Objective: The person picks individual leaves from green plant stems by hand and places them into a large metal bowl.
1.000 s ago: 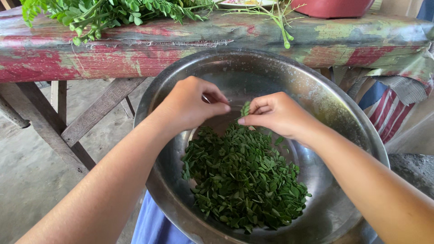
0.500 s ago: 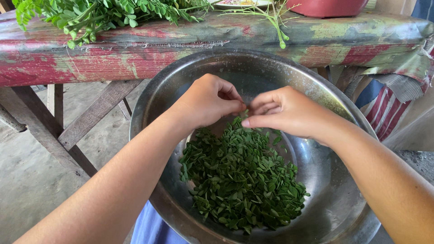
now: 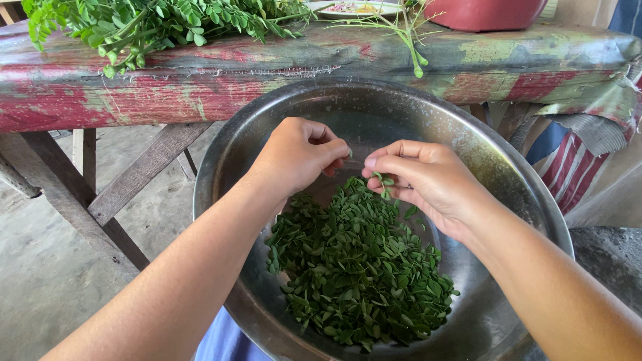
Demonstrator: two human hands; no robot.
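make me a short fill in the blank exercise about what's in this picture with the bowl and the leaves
1. The loose green leaves lie heaped inside a large ____ bowl.
2. The left hand and right hand meet ____ the heap.
3. The leafy branches lie on the worn ____ bench beyond the bowl.

Missing words: metal; above; wooden

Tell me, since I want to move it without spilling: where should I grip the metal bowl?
Grip the metal bowl at its rim, left and right sides together, both hands coming from above. It is wide and round, and the loose leaves lie piled in its bottom, so probably keep it level.
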